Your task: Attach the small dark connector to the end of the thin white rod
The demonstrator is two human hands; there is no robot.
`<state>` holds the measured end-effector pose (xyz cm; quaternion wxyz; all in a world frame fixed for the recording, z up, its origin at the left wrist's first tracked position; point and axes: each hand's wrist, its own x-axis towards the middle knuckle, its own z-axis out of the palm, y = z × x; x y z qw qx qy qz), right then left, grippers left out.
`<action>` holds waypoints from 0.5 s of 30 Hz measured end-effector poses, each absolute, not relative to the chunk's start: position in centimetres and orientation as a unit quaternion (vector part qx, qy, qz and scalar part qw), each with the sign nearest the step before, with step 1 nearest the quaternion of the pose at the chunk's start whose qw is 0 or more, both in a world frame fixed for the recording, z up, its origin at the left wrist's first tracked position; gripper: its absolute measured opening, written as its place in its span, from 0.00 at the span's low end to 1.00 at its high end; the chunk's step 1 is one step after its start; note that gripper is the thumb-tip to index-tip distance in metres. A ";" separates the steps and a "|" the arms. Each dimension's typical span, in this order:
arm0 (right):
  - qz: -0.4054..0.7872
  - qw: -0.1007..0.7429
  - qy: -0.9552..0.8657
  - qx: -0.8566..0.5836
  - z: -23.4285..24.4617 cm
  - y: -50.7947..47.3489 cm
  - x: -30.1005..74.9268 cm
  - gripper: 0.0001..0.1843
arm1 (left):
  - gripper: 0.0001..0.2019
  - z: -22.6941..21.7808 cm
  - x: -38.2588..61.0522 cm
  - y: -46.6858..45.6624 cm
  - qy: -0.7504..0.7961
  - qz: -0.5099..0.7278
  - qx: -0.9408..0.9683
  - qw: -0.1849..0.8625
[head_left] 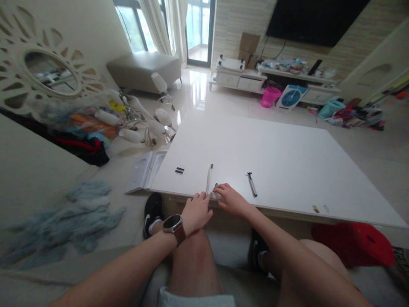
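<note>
A thin white strip (208, 179) with a dark end lies on the white tabletop (271, 149), its near end reaching my left hand. My left hand (197, 212), below a wristwatch (173, 226), is curled at the table's front edge with its fingers closed around the strip's near end. Right beside it, the fingers of my right hand (230, 198) are pinched together at a small dark green piece (216, 186), mostly hidden by the fingertips. To the right lies a slim silver and black tool (252, 184) with a forked head.
Two short black pieces (179, 170) rest toward the table's left, and a small gold-and-black item (315, 208) near its front right edge. An opened white box (145, 172) stands left of the table. A chandelier (143, 119) and a red roll (358, 243) are close by.
</note>
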<state>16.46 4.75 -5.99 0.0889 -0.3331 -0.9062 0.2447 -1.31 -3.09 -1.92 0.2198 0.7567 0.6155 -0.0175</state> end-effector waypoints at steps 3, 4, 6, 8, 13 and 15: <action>0.259 0.095 -0.900 -0.336 -6.0 4.6 16.3 0.28 | 0.24 -1.8 -0.9 -3.3 0.588 0.009 0.777 0.223; 0.263 0.095 -0.899 -0.337 -6.0 4.6 16.3 0.28 | 0.24 -1.8 -0.7 -3.4 0.578 0.016 0.785 0.224; 0.265 0.091 -0.899 -0.337 -6.1 4.6 16.3 0.28 | 0.23 -1.7 -0.5 -3.7 0.562 0.028 0.795 0.227; 0.262 0.084 -0.900 -0.339 -6.1 4.7 16.4 0.28 | 0.23 -1.7 -0.3 -3.9 0.551 0.039 0.801 0.230; 0.243 0.063 -0.901 -0.354 -6.0 5.1 16.5 0.26 | 0.25 -1.4 -0.2 -4.2 0.536 0.060 0.808 0.238; 0.235 0.065 -0.896 -0.370 -6.0 5.2 16.6 0.24 | 0.24 -1.4 -0.1 -4.2 0.537 0.067 0.808 0.232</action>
